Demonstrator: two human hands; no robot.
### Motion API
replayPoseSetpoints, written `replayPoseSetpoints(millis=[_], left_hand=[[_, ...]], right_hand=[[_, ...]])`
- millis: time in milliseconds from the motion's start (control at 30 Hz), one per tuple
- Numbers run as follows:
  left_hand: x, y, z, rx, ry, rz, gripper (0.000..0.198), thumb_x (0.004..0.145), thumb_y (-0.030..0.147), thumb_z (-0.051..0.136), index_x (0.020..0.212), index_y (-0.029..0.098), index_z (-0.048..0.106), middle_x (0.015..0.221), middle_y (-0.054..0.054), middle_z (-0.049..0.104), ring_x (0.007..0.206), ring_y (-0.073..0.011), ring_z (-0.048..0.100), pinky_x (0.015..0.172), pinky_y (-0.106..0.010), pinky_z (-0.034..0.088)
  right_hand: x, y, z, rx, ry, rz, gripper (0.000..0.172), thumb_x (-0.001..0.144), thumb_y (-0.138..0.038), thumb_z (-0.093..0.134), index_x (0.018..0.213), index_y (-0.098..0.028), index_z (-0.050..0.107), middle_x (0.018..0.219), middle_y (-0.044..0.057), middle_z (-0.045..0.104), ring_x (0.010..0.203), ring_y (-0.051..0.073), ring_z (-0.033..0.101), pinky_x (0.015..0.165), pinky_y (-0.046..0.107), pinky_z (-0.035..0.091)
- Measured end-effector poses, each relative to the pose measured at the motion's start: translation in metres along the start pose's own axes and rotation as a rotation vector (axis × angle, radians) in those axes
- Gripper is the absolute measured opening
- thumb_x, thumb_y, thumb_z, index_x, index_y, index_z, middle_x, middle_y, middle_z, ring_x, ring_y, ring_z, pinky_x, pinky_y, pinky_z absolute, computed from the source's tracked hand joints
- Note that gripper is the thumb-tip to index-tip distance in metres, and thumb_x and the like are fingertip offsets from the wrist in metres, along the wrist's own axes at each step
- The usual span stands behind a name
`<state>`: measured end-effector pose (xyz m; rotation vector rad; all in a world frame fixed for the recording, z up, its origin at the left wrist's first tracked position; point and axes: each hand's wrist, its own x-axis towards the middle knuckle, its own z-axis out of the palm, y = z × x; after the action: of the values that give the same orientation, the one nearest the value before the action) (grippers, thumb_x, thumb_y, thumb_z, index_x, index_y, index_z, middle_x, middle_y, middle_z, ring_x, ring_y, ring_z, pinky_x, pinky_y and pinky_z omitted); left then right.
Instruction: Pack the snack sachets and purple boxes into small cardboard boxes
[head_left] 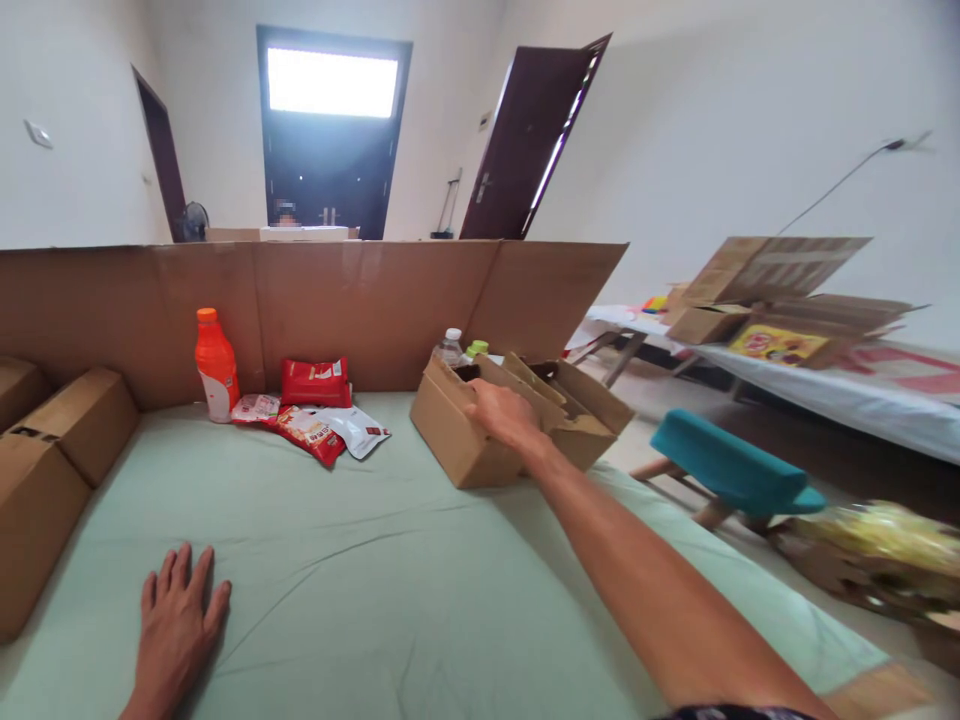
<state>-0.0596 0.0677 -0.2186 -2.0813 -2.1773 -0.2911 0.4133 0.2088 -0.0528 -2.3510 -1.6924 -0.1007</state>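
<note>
My right hand [504,410] reaches out to an open cardboard box [457,440] on the right part of the table. Its fingers are bent over the box's top edge, and their tips are partly hidden. Flat on the green tablecloth [330,590] lies my left hand [177,615], fingers spread and holding nothing. A second open cardboard box [592,430] stands right beside the first. Behind them show a clear bottle with a white cap [450,347] and a green-capped one [477,349].
An orange bottle [216,365], a red packet [316,382] and several snack packets [311,430] stand or lie near the cardboard screen [375,310]. Cardboard boxes [45,480] line the left edge. A teal stool [727,460] is on the floor at right.
</note>
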Motion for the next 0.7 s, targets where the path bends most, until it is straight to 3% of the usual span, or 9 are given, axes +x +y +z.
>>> replayPoseSetpoints(millis=[133,233,300,400,500,600,700], left_hand=[[0.002,-0.003,-0.001,-0.143,0.039,0.002,0.063,0.092,0.043,0.033,0.132,0.006,0.064,0.148,-0.026,0.054,0.143,-0.0427,0.044,0.12,-0.063,0.026],[0.003,-0.006,-0.005,-0.282,0.049,0.001,0.067,0.091,0.049,0.037,0.135,0.004,0.059,0.148,-0.03,0.051,0.142,-0.0448,0.045,0.118,-0.064,0.031],[-0.002,-0.006,-0.014,-0.37,0.035,0.034,0.076,0.092,0.059,0.04,0.147,0.007,0.046,0.157,-0.027,0.042,0.146,-0.041,0.041,0.118,-0.061,0.035],[-0.021,-0.006,-0.037,-0.607,-0.035,0.167,0.104,0.085,0.083,0.044,0.162,0.021,0.011,0.171,-0.017,0.017,0.155,-0.0357,0.026,0.122,-0.055,0.032],[-0.045,-0.007,-0.064,-0.944,-0.165,0.277,0.128,0.071,0.091,0.059,0.163,0.031,-0.006,0.173,-0.015,-0.002,0.158,-0.0421,0.011,0.124,-0.062,0.022],[-0.061,-0.01,-0.08,-1.087,-0.247,0.281,0.131,0.069,0.088,0.066,0.162,0.036,-0.01,0.173,-0.014,-0.001,0.157,-0.0454,0.006,0.124,-0.069,0.011],[-0.064,-0.014,-0.084,-1.125,-0.268,0.27,0.127,0.073,0.085,0.066,0.161,0.037,-0.011,0.172,-0.015,0.007,0.157,-0.0453,0.011,0.123,-0.071,0.011]], right_hand=[[-0.049,0.017,-0.019,0.049,-0.026,-0.177,0.042,0.091,-0.019,0.056,0.132,-0.02,0.067,0.12,0.012,0.075,0.11,0.029,0.07,0.087,0.034,0.052],[-0.106,0.02,-0.026,0.25,-0.025,-0.497,0.038,0.094,-0.027,0.055,0.129,-0.024,0.068,0.119,0.006,0.076,0.105,0.026,0.072,0.09,0.034,0.055],[-0.145,0.008,-0.026,0.374,0.013,-0.759,0.034,0.097,-0.027,0.052,0.127,-0.024,0.069,0.116,0.006,0.077,0.101,0.024,0.072,0.087,0.034,0.056],[-0.196,-0.027,-0.022,0.41,0.076,-1.102,0.033,0.103,-0.018,0.043,0.122,-0.023,0.069,0.098,0.006,0.077,0.082,0.019,0.069,0.075,0.031,0.053],[-0.229,-0.061,-0.018,0.454,0.1,-1.347,0.036,0.103,-0.009,0.037,0.116,-0.019,0.068,0.083,0.005,0.072,0.067,0.017,0.057,0.064,0.031,0.045],[-0.242,-0.078,-0.021,0.501,0.069,-1.435,0.035,0.104,-0.008,0.034,0.111,-0.016,0.067,0.082,0.005,0.069,0.065,0.016,0.052,0.063,0.031,0.04],[-0.241,-0.077,-0.032,0.452,-0.021,-1.383,0.041,0.111,-0.037,0.034,0.103,-0.016,0.068,0.08,0.006,0.067,0.066,0.017,0.055,0.065,0.032,0.041]])
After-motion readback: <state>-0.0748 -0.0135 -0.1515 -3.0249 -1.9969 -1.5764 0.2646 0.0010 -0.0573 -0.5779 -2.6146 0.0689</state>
